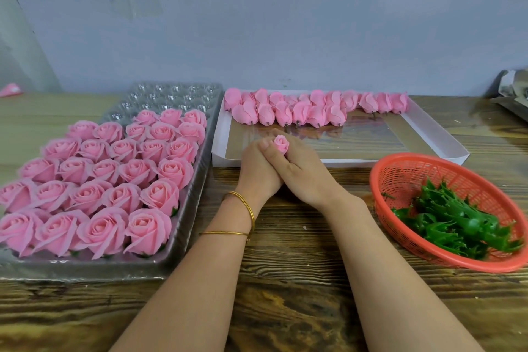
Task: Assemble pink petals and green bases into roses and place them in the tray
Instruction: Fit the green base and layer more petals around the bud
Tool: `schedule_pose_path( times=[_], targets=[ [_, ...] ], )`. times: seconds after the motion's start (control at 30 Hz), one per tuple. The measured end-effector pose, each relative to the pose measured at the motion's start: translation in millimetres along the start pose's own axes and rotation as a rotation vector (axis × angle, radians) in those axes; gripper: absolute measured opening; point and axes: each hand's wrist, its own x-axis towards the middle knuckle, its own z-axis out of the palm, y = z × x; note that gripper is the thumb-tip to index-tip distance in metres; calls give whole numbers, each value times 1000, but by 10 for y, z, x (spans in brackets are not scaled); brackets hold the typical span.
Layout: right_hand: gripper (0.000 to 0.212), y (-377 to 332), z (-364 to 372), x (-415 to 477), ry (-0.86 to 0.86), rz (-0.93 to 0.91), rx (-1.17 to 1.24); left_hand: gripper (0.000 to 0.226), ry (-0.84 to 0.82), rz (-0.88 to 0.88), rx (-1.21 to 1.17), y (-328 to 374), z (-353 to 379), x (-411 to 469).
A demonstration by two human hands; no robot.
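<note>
Head view: left hand [257, 173] and right hand [304, 170] meet above the counter [285, 280], fingers [294, 148] curled round one pink bud [281, 143]. Finished roses [123, 171] crowd the tray [85, 268].

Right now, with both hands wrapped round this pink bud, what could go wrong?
The bud sits pinched between the left hand and right hand; too tight a grip could crush its petals. On the tray, the only free cups are at the far end, so reaching over could knock the finished roses.

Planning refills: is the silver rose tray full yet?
Not full. Finished roses fill the near rows of the tray; empty cups show at its far end.
</note>
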Motion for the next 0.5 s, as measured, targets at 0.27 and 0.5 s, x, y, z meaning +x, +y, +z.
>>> schedule_pose_path(
  times=[0.27, 0.5],
  targets=[
    [35, -17, -47, -43, 5, 119, 179, 23, -3, 12, -92, -49, 31, 19],
    [36, -9, -138, 20, 146, 274, 609, 21, -79, -64, -567, 19, 3, -68]
  ],
)
